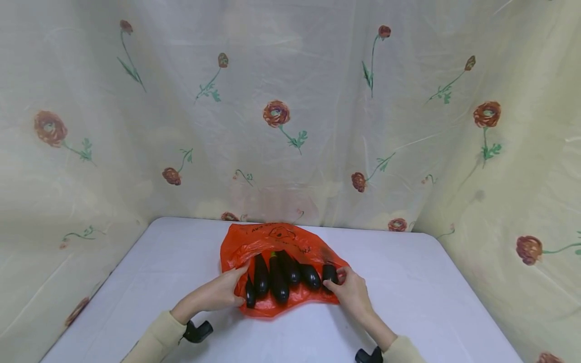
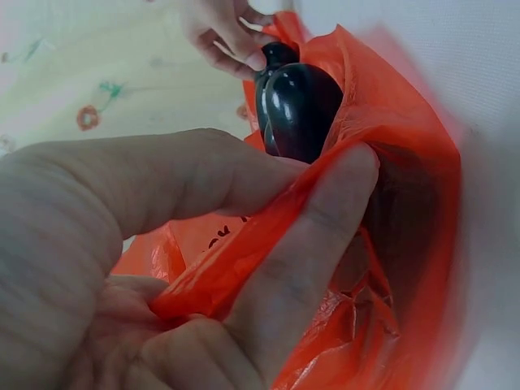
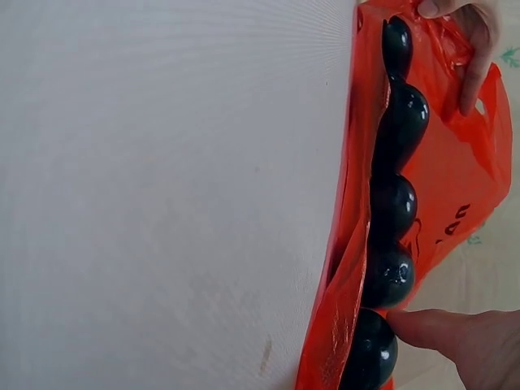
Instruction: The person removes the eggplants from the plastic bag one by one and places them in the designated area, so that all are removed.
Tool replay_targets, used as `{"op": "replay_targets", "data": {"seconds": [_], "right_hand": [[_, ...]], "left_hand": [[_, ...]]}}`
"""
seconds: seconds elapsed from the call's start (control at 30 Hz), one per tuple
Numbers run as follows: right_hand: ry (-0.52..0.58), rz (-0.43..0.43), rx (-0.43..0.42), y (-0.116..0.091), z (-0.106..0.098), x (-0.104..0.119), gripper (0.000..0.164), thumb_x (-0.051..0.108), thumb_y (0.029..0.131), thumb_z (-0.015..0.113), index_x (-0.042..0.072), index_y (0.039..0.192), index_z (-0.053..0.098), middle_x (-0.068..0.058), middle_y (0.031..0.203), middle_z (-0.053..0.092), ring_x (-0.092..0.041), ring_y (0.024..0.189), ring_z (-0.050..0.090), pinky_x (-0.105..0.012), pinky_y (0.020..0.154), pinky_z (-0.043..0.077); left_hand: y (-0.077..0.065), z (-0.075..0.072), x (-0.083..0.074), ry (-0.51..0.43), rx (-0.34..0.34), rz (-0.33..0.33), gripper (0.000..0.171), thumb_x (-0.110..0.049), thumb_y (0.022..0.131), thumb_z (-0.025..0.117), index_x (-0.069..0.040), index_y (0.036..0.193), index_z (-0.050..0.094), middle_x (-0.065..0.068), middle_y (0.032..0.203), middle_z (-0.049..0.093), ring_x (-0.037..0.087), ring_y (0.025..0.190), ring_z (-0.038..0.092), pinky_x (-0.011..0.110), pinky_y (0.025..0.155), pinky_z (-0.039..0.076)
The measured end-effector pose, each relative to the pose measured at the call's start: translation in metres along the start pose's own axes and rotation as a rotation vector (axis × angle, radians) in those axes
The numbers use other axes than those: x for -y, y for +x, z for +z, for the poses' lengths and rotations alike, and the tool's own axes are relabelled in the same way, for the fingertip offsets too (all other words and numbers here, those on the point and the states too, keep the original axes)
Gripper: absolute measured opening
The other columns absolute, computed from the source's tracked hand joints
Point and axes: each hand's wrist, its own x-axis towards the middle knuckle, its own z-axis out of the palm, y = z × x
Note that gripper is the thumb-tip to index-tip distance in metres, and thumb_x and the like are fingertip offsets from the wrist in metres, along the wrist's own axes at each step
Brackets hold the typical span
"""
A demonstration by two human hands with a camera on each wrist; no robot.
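Note:
A red plastic bag [image 1: 268,233] with dark print lies on the table, its mouth toward me. Several dark, glossy eggplants [image 1: 278,282] lie side by side in the opening, blunt ends forward. At the left side, my left hand [image 1: 218,293] pinches the bag's edge between thumb and fingers; the left wrist view shows the folded film [image 2: 244,268] in its grasp. On the right, my right hand [image 1: 355,295] holds the rightmost eggplant [image 1: 329,276] between thumb and fingers. In the right wrist view the thumb [image 3: 431,329] presses against that eggplant [image 3: 372,353].
The white-covered table [image 1: 408,287] extends to both sides of the bag. A flower-printed curtain [image 1: 317,126] hangs behind the table and along its left and right sides. A small black device [image 1: 198,331] is strapped at each wrist.

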Motion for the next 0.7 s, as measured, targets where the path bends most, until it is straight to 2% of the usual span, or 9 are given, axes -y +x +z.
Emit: {"op": "replay_targets", "data": {"seconds": [0.2,0.43,0.7], "right_hand": [[-0.008,0.011,0.018,0.0010,0.0003,-0.0015,0.043,0.026,0.078,0.078,-0.002,0.105,0.060,-0.009,0.081,0.066,-0.018,0.070,0.058,-0.029,0.060,0.046],[-0.013,0.049,0.045,0.0029,0.0017,-0.0008,0.051,0.035,0.079,0.077,-0.003,0.109,0.059,-0.006,0.077,0.061,-0.018,0.069,0.053,-0.026,0.058,0.040],[-0.004,0.031,0.041,0.0035,0.0021,-0.0041,0.048,0.029,0.079,0.078,-0.004,0.109,0.060,-0.005,0.072,0.058,-0.017,0.065,0.051,-0.026,0.055,0.037]], "left_hand": [[-0.0001,-0.0004,-0.0004,-0.007,0.003,-0.003,0.086,0.000,0.077,0.072,0.007,0.149,0.024,0.023,0.151,0.035,0.029,0.122,0.046,0.058,0.104,0.040],[0.0001,-0.0011,0.0003,-0.004,-0.002,0.013,0.087,0.000,0.077,0.072,0.006,0.149,0.024,0.023,0.152,0.034,0.031,0.126,0.045,0.058,0.105,0.040],[0.0005,-0.0003,0.0010,-0.001,-0.002,-0.008,0.086,-0.001,0.078,0.071,0.007,0.149,0.023,0.024,0.152,0.033,0.031,0.125,0.045,0.058,0.105,0.039]]}}
